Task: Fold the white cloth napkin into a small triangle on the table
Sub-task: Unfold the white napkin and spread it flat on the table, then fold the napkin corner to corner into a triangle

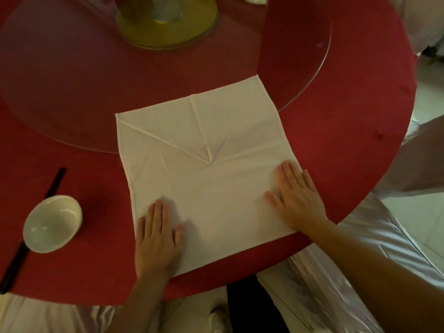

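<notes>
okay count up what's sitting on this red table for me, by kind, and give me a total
White cloth napkin: 1
White bowl: 1
Black chopsticks: 1 set, partly hidden by the bowl
Glass turntable: 1
Gold stand on the turntable: 1
Total: 5

The napkin (pixel 204 169) is seen as matt white cloth, creased. The table (pixel 336 145) is covered in matt red fabric. The bowl (pixel 51 223) looks glossy, perhaps ceramic.
</notes>
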The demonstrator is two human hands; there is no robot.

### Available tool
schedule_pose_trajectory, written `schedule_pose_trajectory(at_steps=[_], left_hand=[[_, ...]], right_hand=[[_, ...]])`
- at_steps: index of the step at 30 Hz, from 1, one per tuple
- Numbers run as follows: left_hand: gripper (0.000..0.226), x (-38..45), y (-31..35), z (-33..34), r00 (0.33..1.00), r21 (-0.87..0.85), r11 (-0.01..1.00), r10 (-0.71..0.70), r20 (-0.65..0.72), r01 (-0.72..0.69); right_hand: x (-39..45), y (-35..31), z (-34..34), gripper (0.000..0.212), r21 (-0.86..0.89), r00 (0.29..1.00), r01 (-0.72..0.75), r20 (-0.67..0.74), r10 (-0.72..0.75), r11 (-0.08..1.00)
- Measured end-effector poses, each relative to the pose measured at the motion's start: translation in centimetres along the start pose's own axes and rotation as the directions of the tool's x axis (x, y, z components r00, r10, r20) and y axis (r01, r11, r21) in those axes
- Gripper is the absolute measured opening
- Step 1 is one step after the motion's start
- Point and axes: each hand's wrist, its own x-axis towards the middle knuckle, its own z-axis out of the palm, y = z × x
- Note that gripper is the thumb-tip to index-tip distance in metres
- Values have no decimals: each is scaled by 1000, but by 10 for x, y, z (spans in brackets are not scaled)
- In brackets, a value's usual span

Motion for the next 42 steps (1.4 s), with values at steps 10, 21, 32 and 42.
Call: schedule_pose_trajectory(at_steps=[10,21,32,42], left_hand=[[76,2,7,-16,999,13,1000,-23,24,22],[62,110,47,-53,987,0,996,84,-138,-85],[78,222,31,-40,998,49,998,37,-58,-34],[72,233,0,-44,984,7,988,-155,-86,156]], right_hand=[[5,4,-7,92,19,999,-30,34,30,999],[94,-79,-53,62,151,962,257,-134,-238,954],[197,-135,-32,63,92,950,311,-61,-307,946],[234,2,-47,84,-35,993,117,-23,-118,993]])
